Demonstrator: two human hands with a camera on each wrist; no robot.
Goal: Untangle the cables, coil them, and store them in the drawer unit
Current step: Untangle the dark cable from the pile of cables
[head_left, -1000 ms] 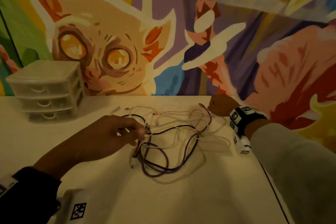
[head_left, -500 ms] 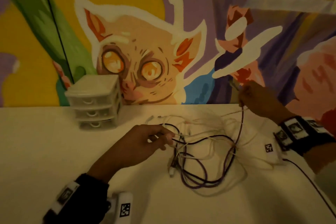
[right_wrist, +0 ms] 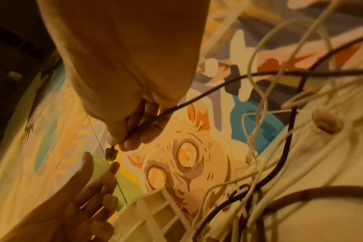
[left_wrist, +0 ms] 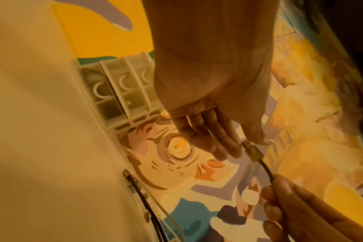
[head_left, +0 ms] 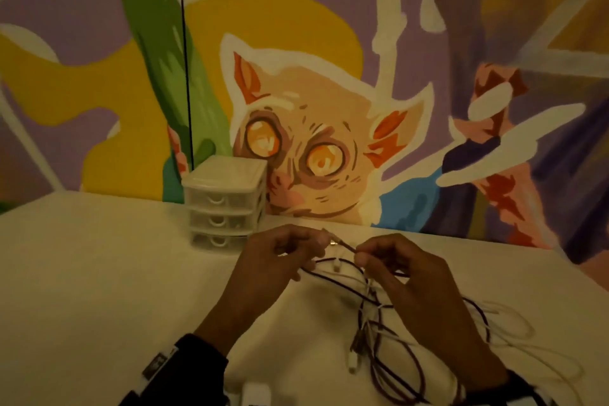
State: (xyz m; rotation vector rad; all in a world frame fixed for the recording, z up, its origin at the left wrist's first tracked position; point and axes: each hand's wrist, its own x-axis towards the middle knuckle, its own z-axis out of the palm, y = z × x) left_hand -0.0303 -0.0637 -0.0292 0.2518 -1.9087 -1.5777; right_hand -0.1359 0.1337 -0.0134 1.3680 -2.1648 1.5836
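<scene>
A tangle of dark and white cables [head_left: 375, 316] lies on the white table [head_left: 99, 273] under my right forearm. My right hand [head_left: 361, 255] pinches the dark cable [right_wrist: 197, 96] just behind its plug [head_left: 333, 242] and holds that end above the table. My left hand [head_left: 319, 245] is at the plug with straight fingers [left_wrist: 218, 139]. In the right wrist view the plug [right_wrist: 110, 153] hangs between the left thumb and forefinger with a gap. The clear drawer unit [head_left: 225, 204] stands against the wall, all three drawers closed.
A painted mural wall runs along the back of the table. White cable loops [head_left: 514, 330] spread to the right of the tangle. Loose plugs [left_wrist: 133, 185] lie on the table near the wall. Bare tabletop lies to the left of the drawer unit.
My right hand carried the dark cable's plug end from the far right to the middle. My left hand let go of the tangle and came up to the plug.
</scene>
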